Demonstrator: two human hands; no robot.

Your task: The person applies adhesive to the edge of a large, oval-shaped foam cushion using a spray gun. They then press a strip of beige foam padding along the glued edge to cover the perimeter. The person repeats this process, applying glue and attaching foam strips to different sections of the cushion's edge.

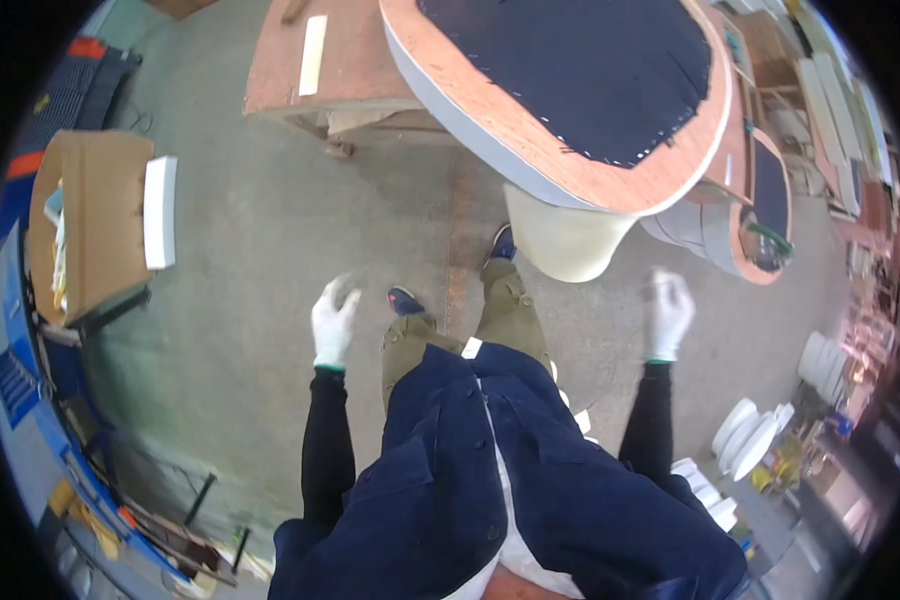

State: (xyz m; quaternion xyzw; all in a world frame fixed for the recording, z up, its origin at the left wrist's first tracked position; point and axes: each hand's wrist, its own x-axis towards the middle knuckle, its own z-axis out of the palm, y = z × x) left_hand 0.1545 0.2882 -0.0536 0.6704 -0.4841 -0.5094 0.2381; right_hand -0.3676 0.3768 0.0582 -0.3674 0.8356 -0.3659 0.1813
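Observation:
My left hand (335, 322), in a white glove, hangs over the floor with its thumb apart from the fingers and nothing in it. My right hand (671, 315), also gloved in white, is raised to the right and smeared by motion, so its fingers do not show clearly. It is nearest to a cream curved piece (565, 240) that hangs below a large rounded upholstered part (570, 165). That part has a bare wood rim, pale sides and a black cloth (580, 70) fixed over its middle. Neither hand touches it.
The rounded part rests on a wooden table (270, 75) with a cream strip (312, 55) on it. At left stand a cardboard box (100, 225) and a white block (160, 212). Another black-centred piece (770, 190) is at right, with white round pieces (750, 440) nearer me.

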